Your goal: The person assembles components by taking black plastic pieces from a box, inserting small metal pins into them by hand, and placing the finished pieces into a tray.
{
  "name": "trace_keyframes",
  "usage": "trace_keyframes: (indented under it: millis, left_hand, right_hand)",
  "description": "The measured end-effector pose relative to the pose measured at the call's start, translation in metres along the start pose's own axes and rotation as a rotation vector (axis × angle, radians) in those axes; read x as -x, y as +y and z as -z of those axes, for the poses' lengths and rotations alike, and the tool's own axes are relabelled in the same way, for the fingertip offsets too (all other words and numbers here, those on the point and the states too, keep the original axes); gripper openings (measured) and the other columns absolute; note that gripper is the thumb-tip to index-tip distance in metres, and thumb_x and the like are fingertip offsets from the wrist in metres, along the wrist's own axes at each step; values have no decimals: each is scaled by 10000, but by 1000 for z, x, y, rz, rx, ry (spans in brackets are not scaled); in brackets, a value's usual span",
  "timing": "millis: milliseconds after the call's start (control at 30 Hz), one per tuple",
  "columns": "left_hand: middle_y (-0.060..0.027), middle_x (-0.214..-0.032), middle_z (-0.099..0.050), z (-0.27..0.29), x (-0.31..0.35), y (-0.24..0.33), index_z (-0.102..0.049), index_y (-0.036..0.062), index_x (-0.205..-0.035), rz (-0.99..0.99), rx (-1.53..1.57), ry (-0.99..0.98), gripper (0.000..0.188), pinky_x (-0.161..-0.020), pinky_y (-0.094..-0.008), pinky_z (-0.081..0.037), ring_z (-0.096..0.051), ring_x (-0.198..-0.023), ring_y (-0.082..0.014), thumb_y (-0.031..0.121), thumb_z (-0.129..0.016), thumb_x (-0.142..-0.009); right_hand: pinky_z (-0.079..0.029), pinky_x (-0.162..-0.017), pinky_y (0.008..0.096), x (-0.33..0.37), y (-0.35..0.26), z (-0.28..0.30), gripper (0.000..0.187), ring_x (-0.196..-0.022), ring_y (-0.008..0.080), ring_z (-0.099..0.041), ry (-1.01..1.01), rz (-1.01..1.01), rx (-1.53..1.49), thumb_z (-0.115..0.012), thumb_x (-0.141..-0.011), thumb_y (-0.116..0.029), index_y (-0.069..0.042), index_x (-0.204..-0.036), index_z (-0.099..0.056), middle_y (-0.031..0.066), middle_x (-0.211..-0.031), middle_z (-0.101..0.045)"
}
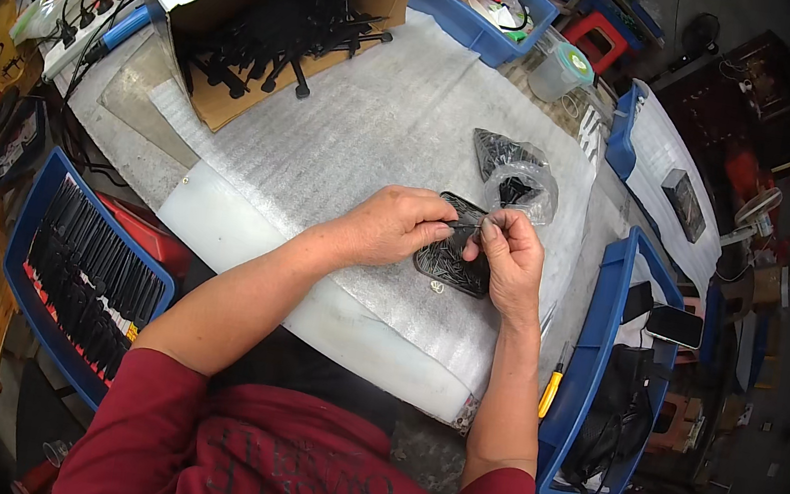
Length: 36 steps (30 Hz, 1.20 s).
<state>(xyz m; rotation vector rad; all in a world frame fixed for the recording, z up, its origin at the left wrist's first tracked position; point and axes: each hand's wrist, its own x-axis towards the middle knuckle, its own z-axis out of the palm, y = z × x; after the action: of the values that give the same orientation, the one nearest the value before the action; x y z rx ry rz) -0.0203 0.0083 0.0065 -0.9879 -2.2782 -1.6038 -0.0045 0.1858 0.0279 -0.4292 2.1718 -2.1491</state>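
Note:
My left hand [388, 226] and my right hand [512, 261] meet above a small black tray [434, 271]. Their fingertips are pinched round a thin dark piece [466, 225] that spans the gap between them; its exact kind is too small to tell. Many small, shiny dark parts [465, 265] lie in the tray, partly hidden by my hands. Just beyond the right hand are a clear plastic bag of small black parts [501, 151] and a crumpled, open clear bag [535, 196] with black pieces inside. A tiny pale piece [436, 286] rests by the tray's near edge.
White foam sheeting [373, 113] covers the table. An open cardboard box [214, 98] of black stemmed parts stands far left. Blue bins flank me: one [36, 197] with rows of black parts, another [589, 375] holding a phone [675, 326]. A yellow-handled screwdriver [550, 392] lies at right.

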Motion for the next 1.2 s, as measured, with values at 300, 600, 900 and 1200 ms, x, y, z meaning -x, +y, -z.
trace_keyframes:
  millis: [300, 600, 900, 1200]
  left_hand:
    - [-109, -702, -569, 1, 2, 1, -583, -7, -840, -35, -81, -8, 127, -557, -308, -435, -554, -627, -230, 74, -579, -743]
    - [-116, -714, -578, -4, 0, -2, -582, -11, -846, 0, -53, 30, 128, -562, -312, -436, -559, -631, -235, 78, -565, -755]
    - [-108, -736, -587, 0, 1, -3, -581, -15, -865, 65, -33, 44, 149, -570, -298, -440, -558, -633, -216, 90, -569, -761]
    - [-120, -765, -591, 3, 2, -6, -580, -15, -881, 100, -34, 36, 168, -590, -305, -443, -566, -655, -224, 112, -558, -774]
  right_hand:
    - [-398, -514, 179, 1, 3, -5, 76, -557, 50, -474, 47, 2, 134, -475, -840, -70, -2, -807, -483, 3, -647, -497]
    - [-390, -509, 170, 0, 6, -8, 91, -551, 44, -470, 72, 4, 87, -475, -849, -87, -2, -822, -496, -3, -650, -495]
    - [-366, -479, 173, -5, 1, 11, 111, -514, 58, -447, 301, 142, 21, -478, -852, -94, 9, -820, -500, 7, -637, -489]
    - [-396, -492, 207, -18, 10, 37, 130, -512, 102, -484, 447, -38, 332, -506, -813, -105, 14, -833, -555, 38, -640, -536]
